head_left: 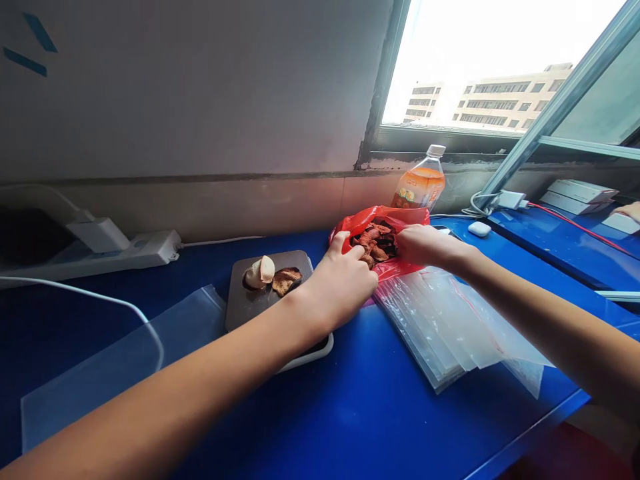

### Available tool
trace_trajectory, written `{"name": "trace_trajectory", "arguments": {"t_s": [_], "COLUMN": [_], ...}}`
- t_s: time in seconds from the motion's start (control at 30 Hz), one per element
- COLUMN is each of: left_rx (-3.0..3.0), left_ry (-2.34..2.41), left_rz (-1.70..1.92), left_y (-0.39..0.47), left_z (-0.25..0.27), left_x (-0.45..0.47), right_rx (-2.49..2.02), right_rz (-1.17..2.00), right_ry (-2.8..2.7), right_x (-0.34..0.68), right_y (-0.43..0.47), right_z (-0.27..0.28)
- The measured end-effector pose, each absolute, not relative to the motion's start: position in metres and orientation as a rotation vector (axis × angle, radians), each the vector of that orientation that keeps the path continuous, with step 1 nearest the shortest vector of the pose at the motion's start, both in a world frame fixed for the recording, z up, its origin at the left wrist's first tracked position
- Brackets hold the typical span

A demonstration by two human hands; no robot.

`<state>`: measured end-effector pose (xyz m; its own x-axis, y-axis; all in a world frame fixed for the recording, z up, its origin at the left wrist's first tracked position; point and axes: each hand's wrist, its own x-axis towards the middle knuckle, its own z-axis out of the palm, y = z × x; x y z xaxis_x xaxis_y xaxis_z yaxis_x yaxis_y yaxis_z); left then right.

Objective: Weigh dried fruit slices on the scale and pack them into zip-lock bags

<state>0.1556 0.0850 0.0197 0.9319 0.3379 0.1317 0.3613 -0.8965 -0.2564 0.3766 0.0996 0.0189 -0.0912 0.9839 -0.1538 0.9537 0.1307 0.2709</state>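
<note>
Label check: bottle (419, 187), upper right of center, has an orange wrap with red characters and a fruit-like picture; characters too small to read. White boxes (577, 193) at right edge: no readable print. Blue tape strips (30, 50) on wall, upper left.

Red plastic bag (393, 269) sits right of center, mouth open, full of dried brown pieces (375, 245). Left hand (347, 280) is at the bag's left side, fingers curled, gripping the rim. Right hand (417, 245) is at the bag's right side, touching it; fingertips hidden, can't tell whether it pinches the rim or a piece. Dried pieces lie between the two hands.

Left of the left hand: flat grey-brown platform (245, 308) carrying a pale chunk (261, 272) and a curled brown slice (287, 281). Stack of clear bags (430, 327) lies below the right hand, on the blue tabletop (350, 407).
</note>
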Motion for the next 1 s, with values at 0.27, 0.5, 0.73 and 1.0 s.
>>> {"name": "trace_trajectory", "arguments": {"t_s": [0.27, 0.5, 0.73, 1.0], "left_rx": [-2.82, -2.845, -2.899, -2.898], "left_ry": [-0.53, -0.504, -0.485, -0.491], "left_rz": [-0.074, -0.116, -0.159, -0.135], "left_y": [0.086, 0.086, 0.095, 0.091], "left_z": [0.02, 0.019, 0.011, 0.02], "left_x": [0.155, 0.155, 0.156, 0.157], "right_rx": [2.145, 2.25, 2.062, 1.853], "right_rz": [0.157, 0.29, 0.256, 0.224], "right_ry": [1.959, 1.872, 2.006, 2.111], "right_x": [0.383, 0.386, 0.398, 0.405], "right_y": [0.106, 0.105, 0.106, 0.109], "right_z": [0.017, 0.012, 0.008, 0.01]}}
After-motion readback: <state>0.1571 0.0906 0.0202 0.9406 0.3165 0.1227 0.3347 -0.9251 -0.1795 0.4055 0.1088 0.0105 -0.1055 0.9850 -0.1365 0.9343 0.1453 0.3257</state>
